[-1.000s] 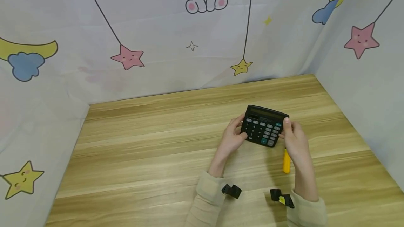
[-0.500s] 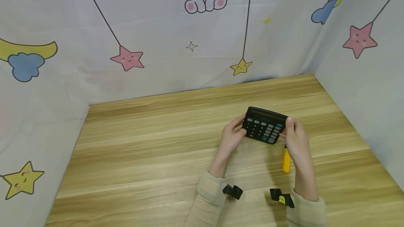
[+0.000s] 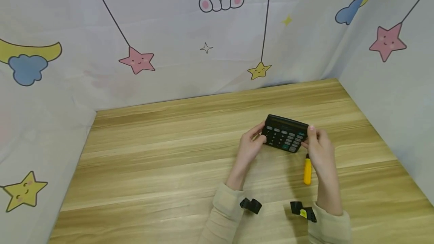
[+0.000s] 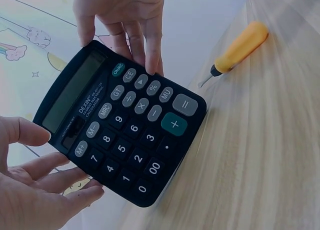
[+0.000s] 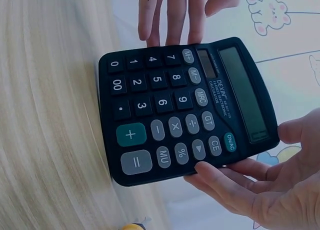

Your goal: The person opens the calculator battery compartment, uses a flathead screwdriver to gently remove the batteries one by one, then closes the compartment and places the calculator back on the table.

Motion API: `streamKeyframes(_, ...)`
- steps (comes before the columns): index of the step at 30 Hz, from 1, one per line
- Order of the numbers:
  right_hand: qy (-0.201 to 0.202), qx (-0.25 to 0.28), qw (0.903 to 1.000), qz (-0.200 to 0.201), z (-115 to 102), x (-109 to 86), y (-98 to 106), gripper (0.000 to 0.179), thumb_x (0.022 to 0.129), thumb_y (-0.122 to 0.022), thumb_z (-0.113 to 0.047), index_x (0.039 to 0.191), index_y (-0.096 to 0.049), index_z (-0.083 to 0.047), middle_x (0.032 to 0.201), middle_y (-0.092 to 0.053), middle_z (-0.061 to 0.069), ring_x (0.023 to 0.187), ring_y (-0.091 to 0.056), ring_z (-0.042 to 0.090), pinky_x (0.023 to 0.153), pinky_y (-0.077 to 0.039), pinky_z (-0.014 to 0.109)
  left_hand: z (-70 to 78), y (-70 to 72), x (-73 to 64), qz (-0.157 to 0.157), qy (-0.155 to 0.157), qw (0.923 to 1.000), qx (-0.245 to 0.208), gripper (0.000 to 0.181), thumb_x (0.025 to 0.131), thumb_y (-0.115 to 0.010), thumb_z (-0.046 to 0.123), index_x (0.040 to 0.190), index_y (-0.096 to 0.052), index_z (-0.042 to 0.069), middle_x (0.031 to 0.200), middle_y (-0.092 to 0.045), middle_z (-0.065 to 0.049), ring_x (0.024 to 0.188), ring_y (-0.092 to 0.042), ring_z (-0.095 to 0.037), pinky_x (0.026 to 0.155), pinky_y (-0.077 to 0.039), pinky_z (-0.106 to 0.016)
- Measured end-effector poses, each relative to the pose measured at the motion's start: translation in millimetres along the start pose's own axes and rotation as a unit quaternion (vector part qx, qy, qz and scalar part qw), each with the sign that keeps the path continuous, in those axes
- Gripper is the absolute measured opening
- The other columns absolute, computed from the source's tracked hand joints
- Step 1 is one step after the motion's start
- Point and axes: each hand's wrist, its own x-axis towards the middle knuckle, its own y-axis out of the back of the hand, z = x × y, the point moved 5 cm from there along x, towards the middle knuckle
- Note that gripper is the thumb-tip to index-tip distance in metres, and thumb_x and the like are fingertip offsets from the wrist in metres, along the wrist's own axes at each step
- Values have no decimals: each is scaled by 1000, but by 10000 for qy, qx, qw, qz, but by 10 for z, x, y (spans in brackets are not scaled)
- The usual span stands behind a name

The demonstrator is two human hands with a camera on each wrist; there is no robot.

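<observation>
A black desktop calculator, with grey and green keys and a blank-looking display, is held between both hands at the right of the head view. My left hand grips its left edge, thumb toward the front. On the opposite edge, my right hand holds the upper corner by the ON/AC key. In the left wrist view the calculator is tilted, its lower edge close over the table. The right wrist view shows the keys facing the camera, fingers partly behind the body.
A yellow-handled screwdriver lies on the wood-grain table, just left of the right forearm; its metal shaft shows in the left wrist view. Behind and beside the table hangs a white cloth printed with stars and clouds.
The calculator has tilted, so its face looks shorter in the head view, and it has shifted slightly right. Both hands moved with it. More of the screwdriver's dark collar shows below it.
</observation>
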Motion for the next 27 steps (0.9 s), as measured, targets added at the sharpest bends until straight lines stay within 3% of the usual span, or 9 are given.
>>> streamKeyframes(3,14,33,10000,-26,11,8,-2,77,100,-19,-53,141,-31,12,136,-41,37,119,-54,48,105,-43,55,1,-10,-2,-29,-36,10000,-18,55,78,-55,2,133,-58,13,138,-57,-4,132,-50,-21,113,-40,-36)
streamKeyframes(11,-6,216,9997,72,13,13,21,77,101,-18,-53,142,-30,11,138,-41,37,120,-54,47,104,-45,52,-18,-30,-26,-223,57,9996,-143,55,82,-53,3,135,-56,17,139,-56,-2,131,-51,-19,97,-51,-29)
streamKeyframes(17,61,161,9998,112,-7,-9,33,78,100,-18,-53,143,-30,12,142,-38,37,124,-51,47,104,-44,51,-24,-43,-29,-228,339,9984,-379,50,87,-53,9,136,-55,20,141,-54,5,131,-48,-16,110,-43,-37)
streamKeyframes(24,15,66,9999,136,-13,-26,40,79,100,-18,-55,144,-29,10,144,-36,36,123,-52,47,103,-45,51,-38,-58,-24,-197,563,9961,-653,41,91,-52,17,132,-58,18,144,-51,6,123,-50,-19,93,-48,-42)
streamKeyframes(27,-13,150,9998,132,-16,-30,36,80,99,-20,-55,143,-31,10,144,-35,36,124,-52,46,102,-45,46,-44,-62,-21,-209,571,9952,-773,33,95,-52,22,126,-60,16,142,-52,2,123,-51,-20,97,-48,-48)
